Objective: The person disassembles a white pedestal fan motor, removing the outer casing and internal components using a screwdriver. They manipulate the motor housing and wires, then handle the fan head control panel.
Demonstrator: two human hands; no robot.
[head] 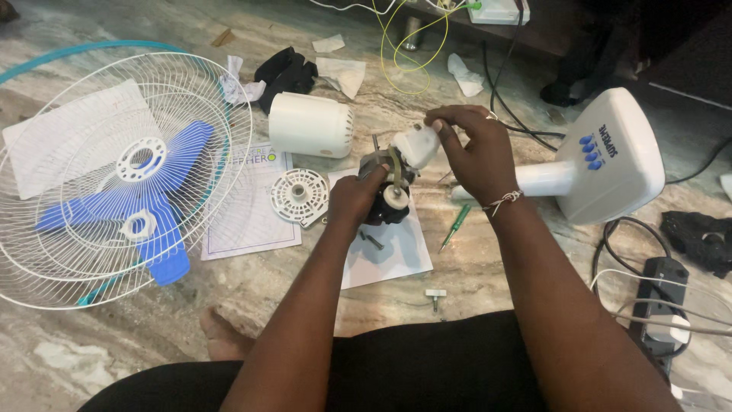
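motor (385, 191) sits between my hands, over the paper (389, 252) on the floor (473, 275). my left hand (352, 200) is closed around its dark body. my right hand (474, 152) pinches the white cap (415, 145) on top. fan base (610, 156) lies to the right, motor cover (309, 124) and grille (114, 175) to the left, a green screwdriver (456, 225) just beside the paper.

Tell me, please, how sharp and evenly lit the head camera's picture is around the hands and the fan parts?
Head view: soft, even light with faint shadows under the wire guard; the left hand, right hand and motor look slightly soft; the white base is bright but not blown out; the top right corner is dark; edges bow slightly.
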